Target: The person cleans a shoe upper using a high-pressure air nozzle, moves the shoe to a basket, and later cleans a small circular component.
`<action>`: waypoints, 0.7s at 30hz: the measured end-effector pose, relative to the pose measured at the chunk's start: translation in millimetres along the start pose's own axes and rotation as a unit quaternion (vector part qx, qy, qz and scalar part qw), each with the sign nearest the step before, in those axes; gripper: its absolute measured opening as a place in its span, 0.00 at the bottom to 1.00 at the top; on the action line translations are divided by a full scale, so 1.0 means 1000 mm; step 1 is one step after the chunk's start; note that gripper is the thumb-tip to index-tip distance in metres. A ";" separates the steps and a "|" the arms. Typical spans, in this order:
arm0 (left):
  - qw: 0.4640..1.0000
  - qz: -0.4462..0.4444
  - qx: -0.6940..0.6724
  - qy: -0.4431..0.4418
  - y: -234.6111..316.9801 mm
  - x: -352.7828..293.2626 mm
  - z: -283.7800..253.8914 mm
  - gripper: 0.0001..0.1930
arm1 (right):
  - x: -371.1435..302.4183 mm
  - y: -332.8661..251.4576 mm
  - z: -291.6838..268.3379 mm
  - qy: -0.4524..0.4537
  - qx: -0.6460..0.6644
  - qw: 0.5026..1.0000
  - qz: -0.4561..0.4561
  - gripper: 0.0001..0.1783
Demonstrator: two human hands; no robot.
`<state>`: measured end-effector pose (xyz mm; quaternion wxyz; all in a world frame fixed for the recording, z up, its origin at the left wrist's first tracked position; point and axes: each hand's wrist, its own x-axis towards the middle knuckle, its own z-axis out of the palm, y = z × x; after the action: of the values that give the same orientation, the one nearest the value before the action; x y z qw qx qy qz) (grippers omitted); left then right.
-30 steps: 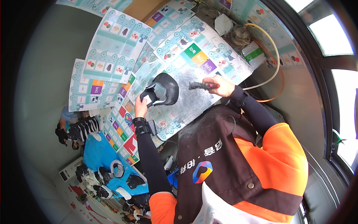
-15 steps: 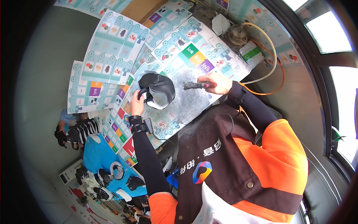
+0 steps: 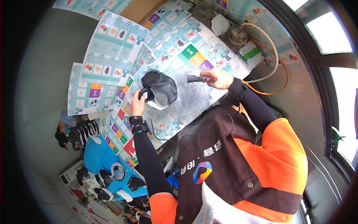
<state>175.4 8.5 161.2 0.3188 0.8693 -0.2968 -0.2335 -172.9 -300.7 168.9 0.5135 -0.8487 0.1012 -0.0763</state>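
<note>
My left hand (image 3: 138, 105) pinches the near-left edge of a black, rounded cap-like piece (image 3: 161, 85), whose paler inner side shows at its lower edge. The piece is tilted above the board, with a light sheet partly behind it. To the right, my right hand (image 3: 220, 78) is closed around a dark, spray-gun-like tool (image 3: 199, 79) with a red part. The tool's front end points left at the black piece, with a gap between them. Its exact kind is hard to make out.
Printed sheets (image 3: 113, 44) cover the work board (image 3: 188, 108), which has grey smudges. A cream hose (image 3: 274, 48) and an orange hose (image 3: 286, 71) curve at the right. A white packet (image 3: 251, 54) lies at the back. Beyond, a blue-covered table (image 3: 95, 155) holds several fabric pieces; people stand nearby.
The tool in my right hand has shifted slightly right and up in the picture, with its front end more level. The black piece in my left hand has moved a little to the right.
</note>
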 end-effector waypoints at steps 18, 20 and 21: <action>0.996 0.050 0.068 -0.039 0.015 0.004 0.022 0.12 | 0.013 -0.033 -0.008 -0.060 0.028 0.998 0.007 0.07; 0.995 0.033 0.066 -0.062 0.017 0.006 0.024 0.12 | 0.014 -0.038 -0.009 -0.123 0.065 0.990 -0.032 0.08; 0.996 0.033 0.066 -0.060 0.009 0.006 0.023 0.12 | 0.016 -0.041 -0.007 -0.131 0.033 0.991 -0.022 0.08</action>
<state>162.7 -10.2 150.5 0.2502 0.8628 -0.3581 -0.2545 -155.6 -292.3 208.7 0.5486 -0.8357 0.0116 0.0209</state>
